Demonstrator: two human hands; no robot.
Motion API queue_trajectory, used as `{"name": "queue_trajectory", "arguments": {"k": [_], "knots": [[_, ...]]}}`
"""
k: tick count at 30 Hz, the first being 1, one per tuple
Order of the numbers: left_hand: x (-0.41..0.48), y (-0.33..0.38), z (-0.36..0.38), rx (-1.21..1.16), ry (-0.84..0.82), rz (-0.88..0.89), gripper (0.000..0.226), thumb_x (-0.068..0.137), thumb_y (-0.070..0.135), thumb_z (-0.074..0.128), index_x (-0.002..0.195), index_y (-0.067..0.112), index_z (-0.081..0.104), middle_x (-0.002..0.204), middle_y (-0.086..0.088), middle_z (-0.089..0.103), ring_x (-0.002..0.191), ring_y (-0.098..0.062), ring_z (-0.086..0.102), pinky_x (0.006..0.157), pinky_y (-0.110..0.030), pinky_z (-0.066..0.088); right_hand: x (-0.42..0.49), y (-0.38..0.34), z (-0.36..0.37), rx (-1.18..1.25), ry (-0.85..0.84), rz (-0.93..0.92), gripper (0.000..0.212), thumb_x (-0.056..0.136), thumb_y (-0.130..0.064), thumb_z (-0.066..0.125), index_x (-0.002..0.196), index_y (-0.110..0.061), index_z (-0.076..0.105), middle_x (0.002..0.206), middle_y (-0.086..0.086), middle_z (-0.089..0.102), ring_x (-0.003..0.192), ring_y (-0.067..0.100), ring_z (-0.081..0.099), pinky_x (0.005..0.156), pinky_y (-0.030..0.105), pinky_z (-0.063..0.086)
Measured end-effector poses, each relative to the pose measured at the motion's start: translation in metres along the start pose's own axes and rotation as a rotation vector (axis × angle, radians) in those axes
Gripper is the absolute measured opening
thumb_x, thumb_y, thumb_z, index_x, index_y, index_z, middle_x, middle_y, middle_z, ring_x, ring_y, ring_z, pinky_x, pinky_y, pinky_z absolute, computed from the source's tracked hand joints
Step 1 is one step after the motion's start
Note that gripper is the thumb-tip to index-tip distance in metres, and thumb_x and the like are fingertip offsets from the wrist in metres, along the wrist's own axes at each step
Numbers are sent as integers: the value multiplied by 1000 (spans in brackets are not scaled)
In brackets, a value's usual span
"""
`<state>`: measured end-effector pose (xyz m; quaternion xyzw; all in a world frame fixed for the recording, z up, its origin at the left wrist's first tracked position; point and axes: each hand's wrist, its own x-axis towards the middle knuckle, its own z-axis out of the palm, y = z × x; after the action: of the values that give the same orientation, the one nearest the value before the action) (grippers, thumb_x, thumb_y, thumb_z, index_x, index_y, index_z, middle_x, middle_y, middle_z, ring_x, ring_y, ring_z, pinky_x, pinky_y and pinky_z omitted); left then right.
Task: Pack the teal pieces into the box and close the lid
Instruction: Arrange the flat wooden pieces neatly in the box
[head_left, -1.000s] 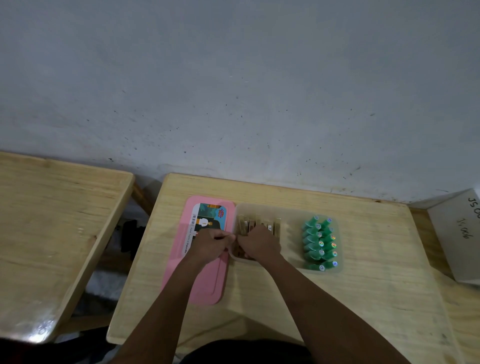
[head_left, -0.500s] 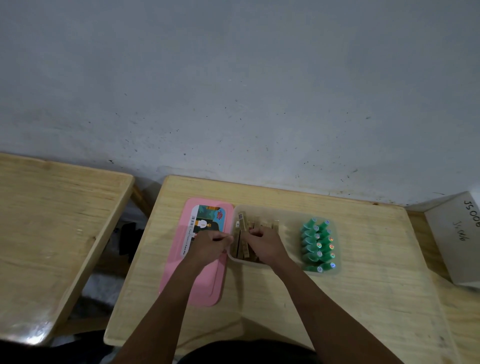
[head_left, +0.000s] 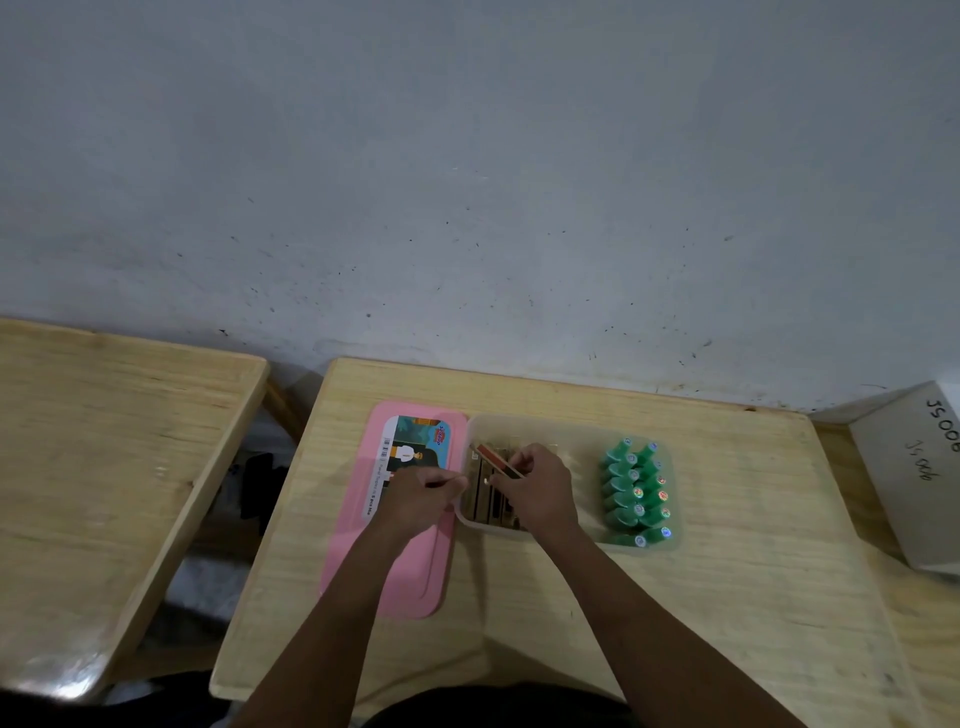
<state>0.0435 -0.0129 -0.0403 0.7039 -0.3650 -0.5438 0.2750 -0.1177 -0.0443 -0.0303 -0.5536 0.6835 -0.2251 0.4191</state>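
Note:
A clear plastic box (head_left: 582, 431) stands on the small wooden table. Two rows of teal pieces (head_left: 635, 491) lie packed in its right end. Flat brown pieces (head_left: 480, 499) stand in its left end. My right hand (head_left: 540, 491) is over them, pinching one brown piece with a red face (head_left: 496, 460), which is raised and tilted above the row. My left hand (head_left: 421, 499) has curled fingers against the box's left rim. The pink lid (head_left: 415, 571) lies flat just left of the box, partly under my left hand.
A second wooden table (head_left: 104, 457) stands to the left across a narrow gap. A grey box with handwriting (head_left: 919, 467) leans at the right edge. The wall runs right behind the table.
My right hand has lifted one brown piece out of the row and tilted it. My left hand has stayed at the box's left rim.

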Motion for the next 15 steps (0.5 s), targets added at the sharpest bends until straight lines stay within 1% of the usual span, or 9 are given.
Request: {"name": "queue_trajectory", "arguments": {"k": [3,6,7,8,10,12,15], "knots": [[0,0,1,8,6,3,20,86,26,65,102,15,70,93,-2,70,88,-20,67,87,-42,56,1,1,2,-4,2,15,29,77,-13,78,72,-23,51,71,-9,53,59,0,51,45,10,36],[-1,-1,1,16,12,9,18,86,26,66,100,17,71,90,-1,69,88,-20,66,87,-43,56,3,4,8,-4,14,40,22,76,-18,78,77,-16,56,70,-7,55,58,4,52,44,13,37],[-1,-1,1,16,14,12,15,85,26,67,97,19,71,88,-1,70,88,-21,67,87,-45,56,4,4,10,-11,17,48,22,76,-19,78,79,-14,57,70,-6,56,59,8,54,46,17,41],[-1,-2,1,17,14,14,12,85,26,67,95,20,71,87,-1,70,88,-22,67,87,-46,56,5,4,13,-20,20,57,22,76,-21,77,79,-14,57,70,-6,56,62,12,55,51,23,46],[-1,-2,0,28,13,23,11,85,27,67,93,22,71,87,-1,71,89,-23,68,86,-47,56,7,1,19,-59,3,67,21,76,-25,76,80,-16,57,71,-7,56,70,16,58,63,34,51],[-1,-1,0,39,17,34,15,85,26,67,97,19,71,88,-1,71,89,-23,68,86,-47,56,9,-1,24,-116,-29,57,19,76,-28,73,83,-19,59,75,-6,60,75,17,61,70,37,54],[-2,0,1,39,23,31,19,86,25,66,102,16,71,87,0,69,87,-22,67,85,-46,57,13,-2,27,-178,-60,50,15,77,-30,70,86,-20,64,81,-4,66,77,17,64,70,36,55]]}}
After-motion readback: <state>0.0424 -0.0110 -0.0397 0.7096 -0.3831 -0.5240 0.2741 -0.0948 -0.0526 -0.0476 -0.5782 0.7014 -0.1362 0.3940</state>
